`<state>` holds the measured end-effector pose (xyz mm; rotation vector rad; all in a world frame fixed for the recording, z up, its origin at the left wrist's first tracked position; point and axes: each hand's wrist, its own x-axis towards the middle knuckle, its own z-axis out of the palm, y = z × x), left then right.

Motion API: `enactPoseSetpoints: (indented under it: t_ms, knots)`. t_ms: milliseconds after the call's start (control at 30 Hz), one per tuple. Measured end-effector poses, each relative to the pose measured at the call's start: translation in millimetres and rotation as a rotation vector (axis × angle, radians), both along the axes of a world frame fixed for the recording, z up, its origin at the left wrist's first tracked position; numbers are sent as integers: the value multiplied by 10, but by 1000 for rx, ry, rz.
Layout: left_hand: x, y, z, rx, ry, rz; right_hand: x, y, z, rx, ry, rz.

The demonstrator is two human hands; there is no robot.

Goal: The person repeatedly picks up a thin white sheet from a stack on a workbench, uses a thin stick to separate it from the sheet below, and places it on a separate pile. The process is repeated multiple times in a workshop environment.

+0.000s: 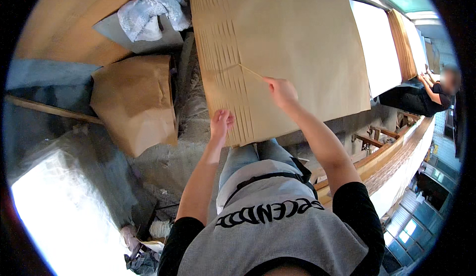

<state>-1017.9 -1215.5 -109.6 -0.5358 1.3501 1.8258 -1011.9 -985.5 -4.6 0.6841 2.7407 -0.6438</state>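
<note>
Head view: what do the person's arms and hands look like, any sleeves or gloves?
Both hands, left hand and right hand, are bare: no gloves, rings or watch visible. Forearms are uncovered to above the elbows. Short black sleeves cover the upper arms, under a grey sleeveless top with black lettering.
</note>
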Motion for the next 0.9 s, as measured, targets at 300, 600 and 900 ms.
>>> enactPoseSetpoints:
  t_ms: [300,600,900]
  knots:
    - [-190,624,-134,-68,53,172,627,115,-227,-32,-14,96]
    - [-32,549,-43,-92,-37,135,559,-36,180,-10,-139,132]
    - [500,420,159,-125,-68,-231,1249,1057,-341,-578,224,-222]
